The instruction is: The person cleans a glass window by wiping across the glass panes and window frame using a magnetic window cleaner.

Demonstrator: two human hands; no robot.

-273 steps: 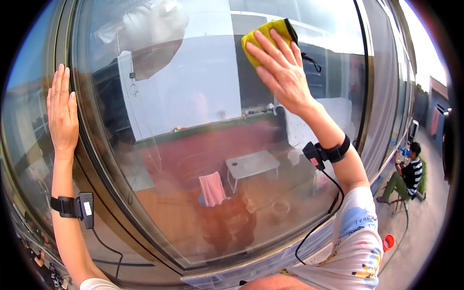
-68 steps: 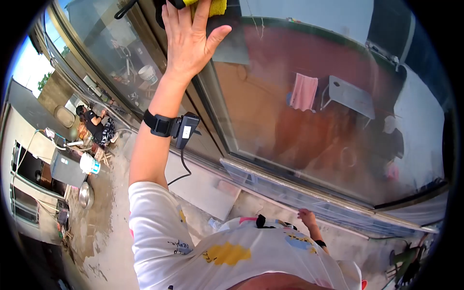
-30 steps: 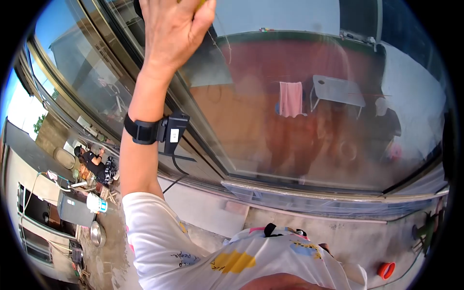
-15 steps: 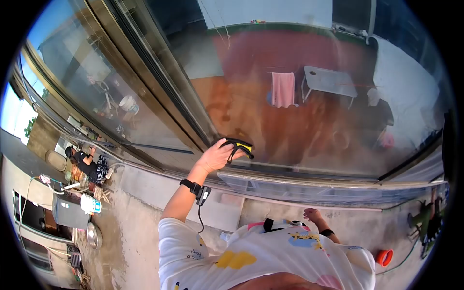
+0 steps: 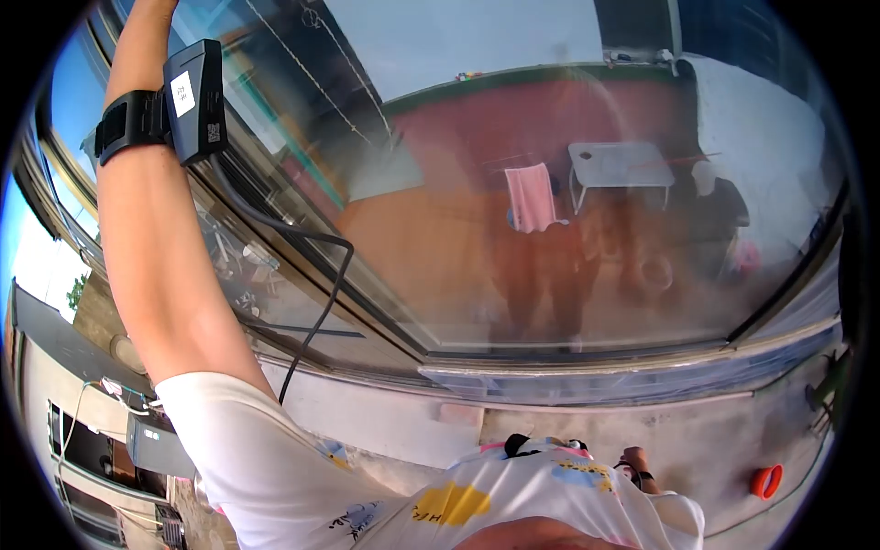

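Note:
My left arm is raised along the left side, up past the top edge. The hand and anything in it are outside the picture. A black wrist strap (image 5: 131, 126) on this arm carries a black box (image 5: 197, 101) with a cable hanging from it. Facing me is a large glass pane (image 5: 440, 257) in a metal frame, streaked and full of reflections. Low at my right side hangs my right hand (image 5: 634, 455), small in view, its fingers seemingly curled with nothing visible in them. A dark band circles that wrist.
Through the glass I see a pink towel (image 5: 532, 197) and a small folding table (image 5: 621, 165). An orange pot (image 5: 766, 481) is on the concrete at right, near a hose. A ledge (image 5: 587, 385) runs below the pane. A dark cabinet (image 5: 160, 446) stands at left.
My left hand, earlier at the pane's lower left corner gripping a black and yellow wiping tool, has gone up out of view. The camera view has shifted. My right hand still hangs low.

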